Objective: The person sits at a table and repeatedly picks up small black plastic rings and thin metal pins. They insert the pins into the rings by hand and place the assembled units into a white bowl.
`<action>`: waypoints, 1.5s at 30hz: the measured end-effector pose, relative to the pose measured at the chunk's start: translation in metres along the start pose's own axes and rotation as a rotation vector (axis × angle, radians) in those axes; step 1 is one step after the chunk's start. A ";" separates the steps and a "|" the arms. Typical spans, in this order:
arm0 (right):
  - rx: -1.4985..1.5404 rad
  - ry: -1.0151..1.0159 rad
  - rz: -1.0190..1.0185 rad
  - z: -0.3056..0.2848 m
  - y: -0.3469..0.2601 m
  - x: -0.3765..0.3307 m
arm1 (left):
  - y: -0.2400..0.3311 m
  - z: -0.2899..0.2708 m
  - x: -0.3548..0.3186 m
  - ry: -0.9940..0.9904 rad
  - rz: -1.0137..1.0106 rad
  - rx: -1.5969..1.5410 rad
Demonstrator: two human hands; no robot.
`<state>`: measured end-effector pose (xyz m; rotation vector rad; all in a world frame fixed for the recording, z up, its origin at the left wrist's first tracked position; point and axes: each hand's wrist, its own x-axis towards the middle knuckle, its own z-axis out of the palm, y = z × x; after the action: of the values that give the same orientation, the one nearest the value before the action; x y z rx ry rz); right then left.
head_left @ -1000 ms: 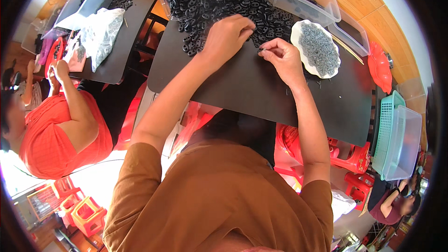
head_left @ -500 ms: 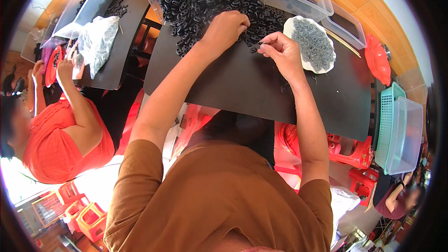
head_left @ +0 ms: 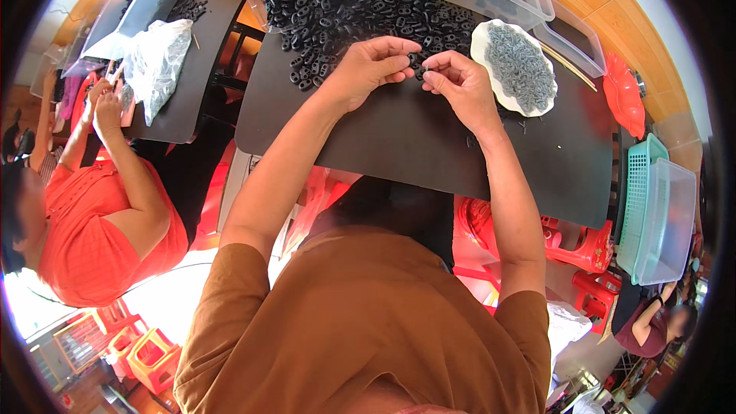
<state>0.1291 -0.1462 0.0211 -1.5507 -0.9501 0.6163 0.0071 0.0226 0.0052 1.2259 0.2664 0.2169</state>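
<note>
Barely apart, two bare hands face each other over a dark tabletop (head_left: 383, 138), the left hand (head_left: 359, 75) at nine to ten o'clock from the right hand (head_left: 464, 92). The right thumb and forefinger pinch a small dark piece (head_left: 426, 70); the left thumb and forefinger curve toward it, slightly parted, and whether they grip anything cannot be told against the black parts behind. Just beside the right hand, between two and three o'clock, sits a scalloped white dish (head_left: 480, 42) heaped with slim grey pieces (head_left: 521, 65), its long axis running from eleven to five. The right hand is the nearer of the two to that dish. Farther off, at twelve o'clock from the left hand, spreads a heap of black two-holed oval links (head_left: 345, 0), flanked at one o'clock by a clear plastic tub (head_left: 529, 9). Away at nine o'clock, a co-worker in red (head_left: 103, 222) sits at another table (head_left: 211, 31).
</note>
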 end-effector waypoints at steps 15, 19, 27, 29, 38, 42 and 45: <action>0.066 -0.008 -0.017 0.001 0.009 0.003 | -0.011 0.001 0.006 0.001 0.158 0.109; 0.047 0.026 -0.007 -0.001 0.008 0.004 | -0.008 0.002 0.004 0.002 0.159 0.029; 0.052 0.067 -0.014 -0.004 0.005 0.004 | -0.004 0.003 0.001 -0.029 0.143 -0.068; 0.058 0.056 -0.016 -0.004 0.005 0.004 | -0.001 0.005 0.001 -0.026 0.135 -0.051; 0.151 -0.005 -0.039 -0.001 0.004 0.003 | -0.009 0.001 0.003 -0.034 0.106 0.015; 0.182 -0.015 -0.041 0.000 0.007 0.003 | -0.007 0.006 0.002 -0.039 0.059 0.022; 0.171 0.007 -0.031 0.003 0.005 0.002 | -0.012 0.004 0.004 -0.015 0.089 0.057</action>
<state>0.1291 -0.1426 0.0160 -1.3833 -0.8912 0.6522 0.0126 0.0163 -0.0051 1.2971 0.2064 0.2789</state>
